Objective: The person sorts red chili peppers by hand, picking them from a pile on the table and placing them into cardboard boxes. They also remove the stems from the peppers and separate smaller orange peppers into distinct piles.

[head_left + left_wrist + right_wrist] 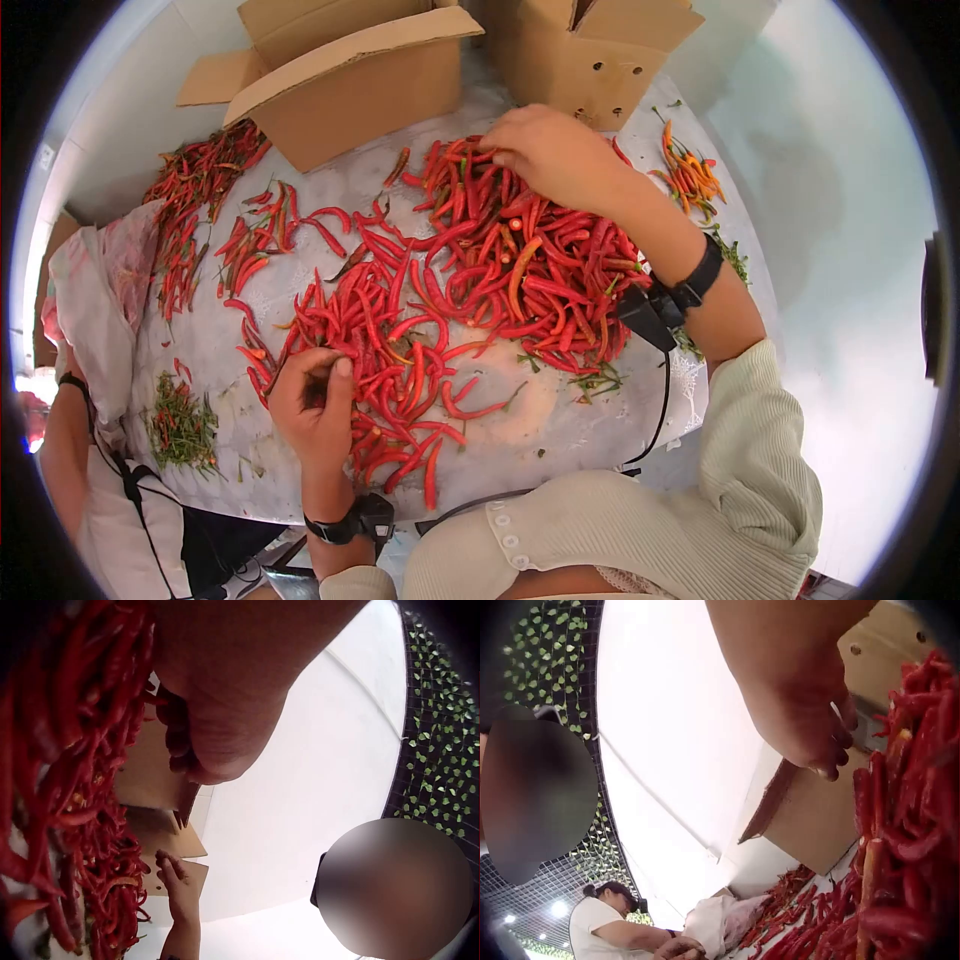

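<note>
Red chillies [570,265] lie in a large heap on a pale-covered table, with a looser spread of them nearer the person. At the left edge of this spread is the left hand [315,410], its fingers curled and thumb close to the index finger; whether a chilli is between them is unclear. In the left wrist view, the left hand [217,727] has curled fingers beside the red chillies [97,787]. The right hand [550,155] reaches over the heap's far end with fingers loosely bent. Nothing shows in the right hand [802,712] in the right wrist view.
Two cardboard boxes [360,100] [580,60] stand behind the heap. More red chillies [205,180] lie at the left, with green stems [180,425] nearer the front. Orange chillies [690,175] lie at the right. Another person [615,922] stands at the table's left side.
</note>
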`<state>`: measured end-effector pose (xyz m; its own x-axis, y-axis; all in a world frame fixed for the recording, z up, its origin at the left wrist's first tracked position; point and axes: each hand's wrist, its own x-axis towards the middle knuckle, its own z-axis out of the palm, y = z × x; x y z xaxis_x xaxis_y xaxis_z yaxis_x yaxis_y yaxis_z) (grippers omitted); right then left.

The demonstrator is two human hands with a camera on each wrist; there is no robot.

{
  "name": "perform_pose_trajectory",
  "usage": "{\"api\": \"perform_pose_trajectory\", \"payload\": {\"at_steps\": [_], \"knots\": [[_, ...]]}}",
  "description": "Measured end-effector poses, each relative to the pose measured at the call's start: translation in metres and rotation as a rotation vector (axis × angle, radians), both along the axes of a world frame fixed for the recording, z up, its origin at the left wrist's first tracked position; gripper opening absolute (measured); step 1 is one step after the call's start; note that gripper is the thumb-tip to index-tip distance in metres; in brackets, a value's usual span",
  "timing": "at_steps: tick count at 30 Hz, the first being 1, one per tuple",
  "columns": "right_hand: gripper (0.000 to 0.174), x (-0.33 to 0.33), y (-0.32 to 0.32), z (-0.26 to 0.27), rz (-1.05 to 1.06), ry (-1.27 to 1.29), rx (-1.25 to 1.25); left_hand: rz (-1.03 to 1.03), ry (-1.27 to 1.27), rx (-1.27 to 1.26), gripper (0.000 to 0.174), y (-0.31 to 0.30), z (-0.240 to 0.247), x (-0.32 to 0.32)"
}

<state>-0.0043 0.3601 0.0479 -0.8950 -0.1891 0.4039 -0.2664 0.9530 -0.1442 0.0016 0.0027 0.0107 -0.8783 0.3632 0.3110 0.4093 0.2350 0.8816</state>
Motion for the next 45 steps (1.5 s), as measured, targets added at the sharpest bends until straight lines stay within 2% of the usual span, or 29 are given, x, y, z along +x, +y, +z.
{"api": "perform_pose_trajectory", "payload": {"at_steps": [3,6,12,15,18,21,24,27,34,36,39,42,45], "knots": [[0.019,0.002,-0.006,-0.004,-0.088,-0.108,0.12,0.001,0.016,0.021,0.01,-0.001,-0.003,-0.001],[0.02,0.016,-0.01,0.013,-0.194,-0.234,0.13,0.011,0.009,0.026,0.01,0.0,-0.002,0.0],[0.018,0.024,-0.007,0.042,-0.211,-0.409,-0.138,0.026,0.007,0.033,0.01,0.004,0.005,0.004],[0.016,-0.003,-0.003,0.031,-0.068,0.024,-0.091,0.028,0.023,0.008,0.009,0.002,0.007,0.004],[0.022,-0.041,-0.015,0.02,-0.128,-0.063,-0.068,0.03,0.006,0.028,0.009,0.003,0.01,0.004],[0.032,-0.066,-0.028,0.007,-0.27,-0.478,0.096,0.038,0.064,0.051,0.009,0.003,0.006,0.002],[0.034,-0.077,-0.023,-0.007,-0.194,-0.468,0.192,0.045,0.049,0.052,0.009,0.001,0.007,0.002],[0.034,-0.071,-0.02,-0.001,-0.119,-0.552,0.137,0.039,0.08,0.021,0.009,0.0,0.012,0.003],[0.018,-0.04,-0.017,0.02,0.033,-0.483,0.233,0.028,0.125,-0.007,0.009,0.001,0.015,0.003],[0.018,-0.03,-0.019,0.037,0.047,-0.453,0.223,0.025,0.124,-0.004,0.01,0.001,0.015,0.002],[0.023,-0.024,0.005,0.032,0.106,-0.302,0.131,0.024,0.116,0.009,0.01,0.001,0.014,0.003],[0.026,-0.019,0.02,0.042,0.025,-0.275,0.187,0.023,0.144,0.006,0.009,0.002,0.013,0.002],[0.024,-0.013,0.014,0.052,-0.043,-0.288,0.105,0.023,0.139,-0.003,0.009,0.001,0.013,0.002]]}}
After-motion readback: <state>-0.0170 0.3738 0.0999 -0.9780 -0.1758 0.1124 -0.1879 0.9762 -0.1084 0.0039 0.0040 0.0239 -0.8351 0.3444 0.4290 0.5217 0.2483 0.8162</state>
